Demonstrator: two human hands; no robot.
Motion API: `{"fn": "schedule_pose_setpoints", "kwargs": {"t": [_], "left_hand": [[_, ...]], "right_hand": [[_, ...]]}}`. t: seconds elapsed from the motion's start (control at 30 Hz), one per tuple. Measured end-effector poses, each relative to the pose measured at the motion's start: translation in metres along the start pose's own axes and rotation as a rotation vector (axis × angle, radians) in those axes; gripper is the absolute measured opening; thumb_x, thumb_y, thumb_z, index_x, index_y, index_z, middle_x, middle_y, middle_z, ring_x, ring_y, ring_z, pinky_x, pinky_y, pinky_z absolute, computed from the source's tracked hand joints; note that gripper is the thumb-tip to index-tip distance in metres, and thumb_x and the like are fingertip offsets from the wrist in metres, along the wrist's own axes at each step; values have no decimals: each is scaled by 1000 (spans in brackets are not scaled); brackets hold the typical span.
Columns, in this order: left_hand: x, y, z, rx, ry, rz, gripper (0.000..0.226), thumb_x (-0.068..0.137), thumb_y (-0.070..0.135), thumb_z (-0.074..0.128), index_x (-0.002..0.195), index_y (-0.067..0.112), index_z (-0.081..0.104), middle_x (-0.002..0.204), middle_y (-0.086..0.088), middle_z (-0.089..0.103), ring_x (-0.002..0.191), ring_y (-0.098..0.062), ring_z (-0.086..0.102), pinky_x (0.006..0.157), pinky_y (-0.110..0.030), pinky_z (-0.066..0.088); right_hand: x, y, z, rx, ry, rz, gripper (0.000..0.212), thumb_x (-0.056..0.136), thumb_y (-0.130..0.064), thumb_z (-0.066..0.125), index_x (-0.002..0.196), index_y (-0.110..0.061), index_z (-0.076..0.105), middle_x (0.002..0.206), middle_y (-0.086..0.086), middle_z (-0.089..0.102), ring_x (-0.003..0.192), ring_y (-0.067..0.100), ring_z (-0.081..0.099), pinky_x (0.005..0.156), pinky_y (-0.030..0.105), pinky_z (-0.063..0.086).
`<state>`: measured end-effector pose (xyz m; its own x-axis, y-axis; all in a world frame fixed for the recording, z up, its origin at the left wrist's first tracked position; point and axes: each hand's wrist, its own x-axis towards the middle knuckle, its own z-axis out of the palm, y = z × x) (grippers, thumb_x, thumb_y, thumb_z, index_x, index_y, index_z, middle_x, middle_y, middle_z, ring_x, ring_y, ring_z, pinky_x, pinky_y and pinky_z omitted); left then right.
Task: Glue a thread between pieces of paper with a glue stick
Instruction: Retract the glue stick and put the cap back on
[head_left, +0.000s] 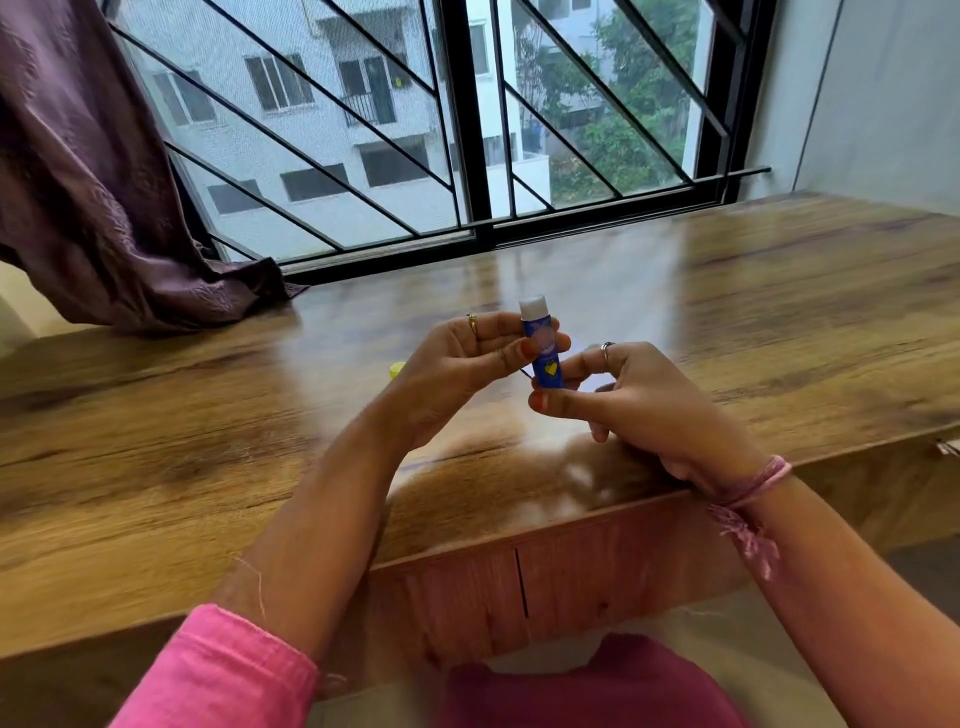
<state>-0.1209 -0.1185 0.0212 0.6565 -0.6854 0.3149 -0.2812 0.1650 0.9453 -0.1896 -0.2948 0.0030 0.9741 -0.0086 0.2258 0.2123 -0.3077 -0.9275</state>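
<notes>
A blue glue stick with a yellow heart on its label stands upright between both hands, above the wooden table. Its white glue tip is bare at the top. My left hand grips the upper part of the tube with thumb and fingers. My right hand pinches the bottom end of the tube. A small yellow piece, maybe the cap, peeks out on the table just left of my left hand. A thin thread lies across my left forearm. No paper shows; my hands may hide it.
A purple curtain drapes onto the table's far left corner. A barred window runs along the back edge. The table's front edge and a drawer front lie below my wrists. A pink thread band circles my right wrist.
</notes>
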Motion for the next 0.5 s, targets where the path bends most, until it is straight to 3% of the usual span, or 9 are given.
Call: {"fn": "schedule_pose_setpoints", "kwargs": {"t": [0.07, 0.17, 0.23, 0.37, 0.43, 0.5], "left_hand": [[0, 0, 1, -5, 12, 0, 28, 81, 21, 64, 108, 15, 67, 106, -4, 73, 111, -19, 63, 92, -23, 47], [1, 0, 1, -11, 31, 0, 30, 79, 24, 66, 107, 15, 68, 105, -3, 73, 112, -19, 63, 93, -24, 47], [1, 0, 1, -7, 27, 0, 31, 79, 24, 66, 108, 14, 67, 105, -3, 73, 111, -19, 63, 93, -24, 47], [0, 0, 0, -12, 22, 5, 31, 80, 24, 65, 108, 13, 67, 104, -2, 73, 109, -18, 64, 90, -22, 48], [0, 0, -1, -7, 18, 5, 30, 81, 23, 64, 109, 14, 67, 105, -3, 73, 110, -18, 64, 91, -23, 48], [0, 0, -2, 7, 13, 1, 29, 82, 23, 64, 110, 15, 67, 107, -3, 72, 111, -19, 63, 92, -23, 47]], "right_hand": [[1, 0, 6, -44, 92, -28, 22, 60, -35, 86, 69, -26, 69, 68, -7, 59, 43, -1, 49, 41, 15, 41], [3, 3, 14, -228, 236, -69, 32, 56, -44, 86, 64, -31, 57, 67, -11, 51, 56, 4, 51, 55, 31, 51], [4, 3, 16, -295, 251, -90, 36, 58, -49, 83, 67, -32, 52, 69, -13, 50, 61, 1, 51, 58, 16, 44], [2, 1, 13, -256, 76, -117, 27, 71, -45, 76, 83, -24, 63, 75, -15, 58, 65, -8, 52, 60, 7, 39], [-1, -1, 8, -112, -44, -89, 24, 79, -38, 72, 93, -20, 69, 60, -20, 58, 50, -5, 51, 49, 7, 36], [-3, -1, 5, -82, -60, -69, 21, 79, -37, 72, 92, -21, 72, 56, -15, 57, 41, -2, 44, 47, 11, 34]]}}
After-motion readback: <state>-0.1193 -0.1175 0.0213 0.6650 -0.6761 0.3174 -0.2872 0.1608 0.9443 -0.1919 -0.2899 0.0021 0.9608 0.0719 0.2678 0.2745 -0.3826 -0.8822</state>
